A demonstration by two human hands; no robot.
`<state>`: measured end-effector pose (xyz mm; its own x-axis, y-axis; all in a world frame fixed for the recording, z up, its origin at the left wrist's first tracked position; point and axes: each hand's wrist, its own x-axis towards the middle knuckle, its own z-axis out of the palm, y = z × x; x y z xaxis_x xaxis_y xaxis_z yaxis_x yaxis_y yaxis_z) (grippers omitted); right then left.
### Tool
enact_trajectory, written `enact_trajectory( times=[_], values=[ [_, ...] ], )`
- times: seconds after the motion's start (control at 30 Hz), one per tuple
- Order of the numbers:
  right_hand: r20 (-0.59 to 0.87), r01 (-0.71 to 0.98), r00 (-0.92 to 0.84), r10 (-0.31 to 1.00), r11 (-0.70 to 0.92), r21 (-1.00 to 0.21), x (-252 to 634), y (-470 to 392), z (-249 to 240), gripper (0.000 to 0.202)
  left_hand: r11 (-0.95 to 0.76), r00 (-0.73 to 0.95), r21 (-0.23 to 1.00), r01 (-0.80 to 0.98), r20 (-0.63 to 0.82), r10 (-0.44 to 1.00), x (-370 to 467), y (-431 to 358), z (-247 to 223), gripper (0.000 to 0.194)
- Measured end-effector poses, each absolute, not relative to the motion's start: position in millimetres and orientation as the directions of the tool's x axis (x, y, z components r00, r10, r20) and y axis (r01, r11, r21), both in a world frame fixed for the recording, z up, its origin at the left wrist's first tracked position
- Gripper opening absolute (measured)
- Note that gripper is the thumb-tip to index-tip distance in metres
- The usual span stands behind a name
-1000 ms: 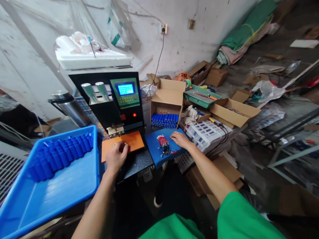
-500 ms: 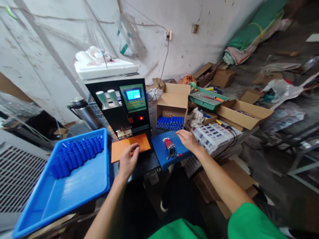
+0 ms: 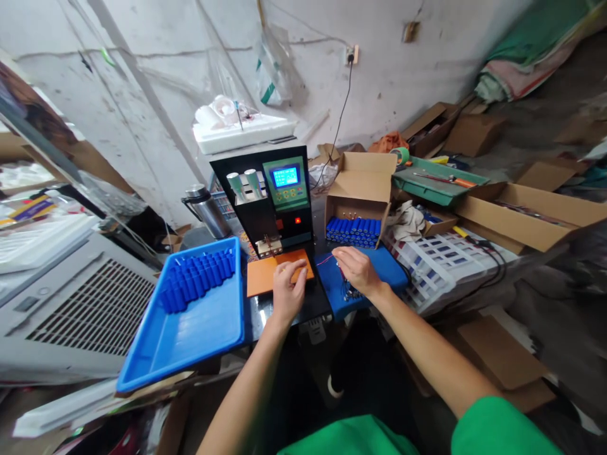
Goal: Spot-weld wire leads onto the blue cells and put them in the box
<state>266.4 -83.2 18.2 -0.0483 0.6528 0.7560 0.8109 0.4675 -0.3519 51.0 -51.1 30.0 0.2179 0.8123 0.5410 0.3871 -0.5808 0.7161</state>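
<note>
My right hand (image 3: 356,270) pinches one wire (image 3: 325,260), the other wires (image 3: 351,292) unpicked beneath it, while cells (image 3: 196,278) lie untouched left of my left hand (image 3: 288,289), curled, whether around anything I can't tell.

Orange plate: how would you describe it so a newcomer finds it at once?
Start at the black machine with the lit blue screen. Directly in front of it lies the flat orange plate, partly hidden by the left hand. Its orange surface sets it apart from the blue tray and blue mat on either side.
</note>
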Motion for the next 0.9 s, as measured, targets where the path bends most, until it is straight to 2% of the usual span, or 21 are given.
enact_trajectory(
  times=[0.17, 0.3, 0.37, 0.43, 0.5, 0.57, 0.67, 0.9],
  values=[
    [0.782, 0.764, -0.083, 0.618, 0.544, -0.348, 251, -84, 14, 0.026, -0.382, 0.3, 0.896, 0.225, 0.309, 0.903, 50, -46, 18, 0.028],
    [0.777, 0.705, -0.074, 0.625, 0.584, -0.403, 244, -83, 11, 0.023, -0.364, 0.3, 0.901, 0.238, 0.288, 0.909, 50, -48, 13, 0.026],
    [0.751, 0.647, 0.023, 0.66, 0.562, -0.514, 236, -82, 8, 0.021, -0.404, 0.276, 0.873, 0.272, 0.332, 0.902, 49, -50, 13, 0.025],
    [0.653, 0.512, 0.192, 0.733, 0.493, -0.704, 225, -81, 4, 0.022, -0.467, 0.245, 0.82, 0.332, 0.403, 0.882, 46, -50, 14, 0.022],
    [0.459, 0.262, 0.319, 0.829, 0.388, -0.883, 211, -79, 1, 0.03, -0.51, 0.222, 0.768, 0.389, 0.459, 0.86, 43, -50, 14, 0.02],
    [0.26, -0.002, 0.307, 0.916, 0.274, -0.962, 198, -77, 0, 0.035, -0.502, 0.216, 0.764, 0.405, 0.454, 0.865, 39, -50, 13, 0.019],
    [0.115, -0.19, 0.186, 0.976, 0.151, -0.97, 183, -72, 4, 0.037, -0.43, 0.251, 0.835, 0.343, 0.359, 0.899, 33, -48, 13, 0.022],
    [0.119, -0.15, 0.114, 0.986, 0.136, -0.979, 175, -71, 13, 0.033, -0.35, 0.359, 0.891, 0.29, 0.237, 0.902, 20, -45, 17, 0.024]
  ],
)
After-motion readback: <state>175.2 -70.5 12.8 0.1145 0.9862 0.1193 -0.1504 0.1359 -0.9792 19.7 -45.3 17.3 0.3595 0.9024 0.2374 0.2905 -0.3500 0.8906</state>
